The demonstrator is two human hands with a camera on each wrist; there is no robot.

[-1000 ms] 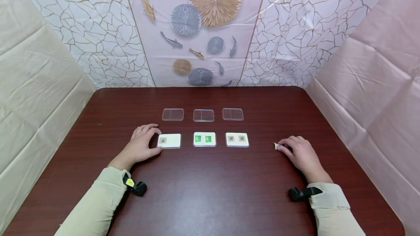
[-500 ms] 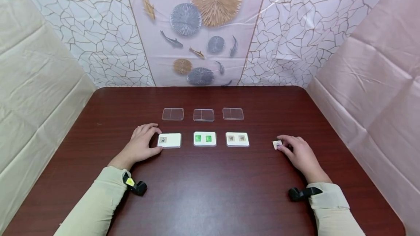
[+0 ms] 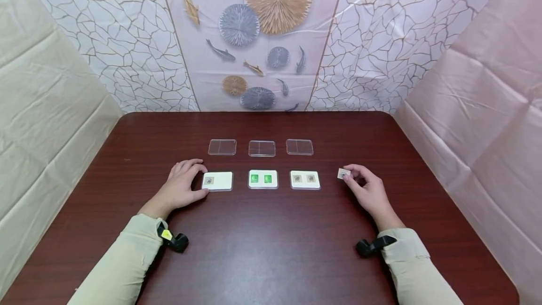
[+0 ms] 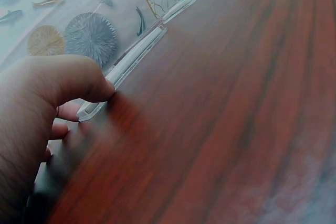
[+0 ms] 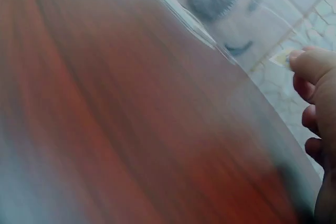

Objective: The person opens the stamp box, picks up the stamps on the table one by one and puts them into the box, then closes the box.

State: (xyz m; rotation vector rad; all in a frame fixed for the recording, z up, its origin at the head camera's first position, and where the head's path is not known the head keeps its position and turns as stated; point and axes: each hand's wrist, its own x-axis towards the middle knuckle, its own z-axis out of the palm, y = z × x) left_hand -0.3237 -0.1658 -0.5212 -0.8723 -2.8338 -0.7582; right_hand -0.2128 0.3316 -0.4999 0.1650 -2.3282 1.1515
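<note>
My left hand [image 3: 181, 186] holds the left end of a flat case with a white insert [image 3: 223, 181], thumb at its near edge and a finger at its far edge. One small greyish stamp [image 3: 209, 180] lies in the left half of that case; its right half is plain white. Off to the right, my right hand [image 3: 372, 194] pinches a similar small stamp [image 3: 343, 173] between thumb and finger, above the table. In the right wrist view, that stamp [image 5: 282, 57] is partly covered by the thumb. The left wrist view shows the case [image 4: 134, 56] edge-on, flat on the table.
A middle case [image 3: 263, 185] carries two green stamps, and a right case [image 3: 305, 186] two brownish ones. Behind them lie three clear plastic lids [image 3: 222, 147] in a row. Dark wooden table [image 3: 271, 239] stretches in front; fabric hangs around its back and sides.
My right hand has lifted the stamp off the table and moved left and farther away with it, the stamp's picture now showing. The left hand stays on the left case.
</note>
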